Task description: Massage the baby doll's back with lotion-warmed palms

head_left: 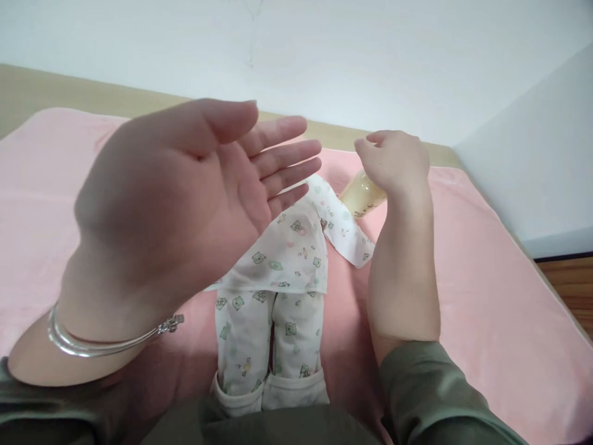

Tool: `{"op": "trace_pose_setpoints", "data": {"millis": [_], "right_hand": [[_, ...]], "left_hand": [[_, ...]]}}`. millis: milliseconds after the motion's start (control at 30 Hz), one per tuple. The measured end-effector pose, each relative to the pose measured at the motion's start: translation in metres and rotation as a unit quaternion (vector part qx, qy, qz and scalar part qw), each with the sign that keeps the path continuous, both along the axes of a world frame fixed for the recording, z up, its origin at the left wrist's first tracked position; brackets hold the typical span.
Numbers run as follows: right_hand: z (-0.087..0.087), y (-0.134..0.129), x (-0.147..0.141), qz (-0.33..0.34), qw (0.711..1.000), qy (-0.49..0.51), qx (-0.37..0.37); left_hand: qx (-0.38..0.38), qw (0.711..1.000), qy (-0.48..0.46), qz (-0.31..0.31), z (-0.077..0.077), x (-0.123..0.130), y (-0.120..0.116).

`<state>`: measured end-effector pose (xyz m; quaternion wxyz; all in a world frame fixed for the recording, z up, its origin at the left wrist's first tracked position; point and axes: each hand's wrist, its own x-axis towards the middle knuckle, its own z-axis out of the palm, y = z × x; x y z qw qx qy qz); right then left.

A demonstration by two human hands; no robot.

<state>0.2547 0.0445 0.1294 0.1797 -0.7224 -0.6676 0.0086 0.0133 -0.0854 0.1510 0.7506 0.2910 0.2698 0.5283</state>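
The left hand [194,179] is showing its palm and stretching its fingers out above the little white shirt [290,262]. The right hand [398,161] is bending over one end of the yellowish bottle [360,195]; I cannot tell if it is gripping. The bottle is tilting beside the sleeve [346,233]. White pants [296,334] are lying on the pink sheet [477,278].

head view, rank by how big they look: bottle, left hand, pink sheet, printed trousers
Largest to smallest as they look:
1. Pink sheet
2. Left hand, looking larger for being near the camera
3. Printed trousers
4. Bottle, partly hidden by the right hand
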Motion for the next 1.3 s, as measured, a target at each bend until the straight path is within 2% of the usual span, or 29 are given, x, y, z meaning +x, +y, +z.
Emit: {"op": "trace_pose_setpoints", "data": {"millis": [167,333,400,567,800,867,967,1033,1133,1233,1300], "right_hand": [[0.002,-0.006,-0.001,0.006,0.999,0.047,0.006],[0.008,-0.012,0.004,0.019,0.993,0.115,-0.005],[0.012,-0.014,0.006,0.023,0.988,0.150,-0.022],[0.015,-0.019,0.010,0.043,0.957,0.283,-0.045],[0.000,-0.007,0.031,0.051,0.915,0.393,-0.074],[0.003,-0.008,0.030,0.015,0.924,0.381,-0.034],[0.017,-0.022,0.018,-0.041,0.935,0.338,0.102],[0.027,-0.038,0.007,-0.008,0.928,0.328,0.176],[0.033,-0.062,-0.012,0.142,0.914,0.304,0.230],[0.027,-0.081,-0.034,0.272,0.911,0.205,0.232],[0.020,-0.092,-0.052,0.307,0.924,0.137,0.184]], "left_hand": [[-0.036,0.999,-0.010,0.014,0.003,-0.004,0.004],[0.015,0.998,0.060,0.026,0.007,-0.008,0.004],[0.010,0.998,0.061,0.030,0.008,-0.006,0.003],[-0.023,1.000,0.014,0.012,0.008,-0.002,0.002],[-0.094,0.995,-0.035,0.027,0.009,0.008,0.004],[-0.106,0.993,-0.050,0.031,0.007,0.011,0.005],[-0.113,0.992,-0.048,0.027,0.004,0.013,0.008],[-0.112,0.993,-0.033,0.017,0.001,0.014,0.008],[-0.118,0.993,-0.025,-0.003,-0.001,0.014,0.006],[-0.135,0.990,-0.039,-0.019,0.002,0.016,0.002],[-0.130,0.989,-0.054,-0.035,0.006,0.015,-0.002]]}}
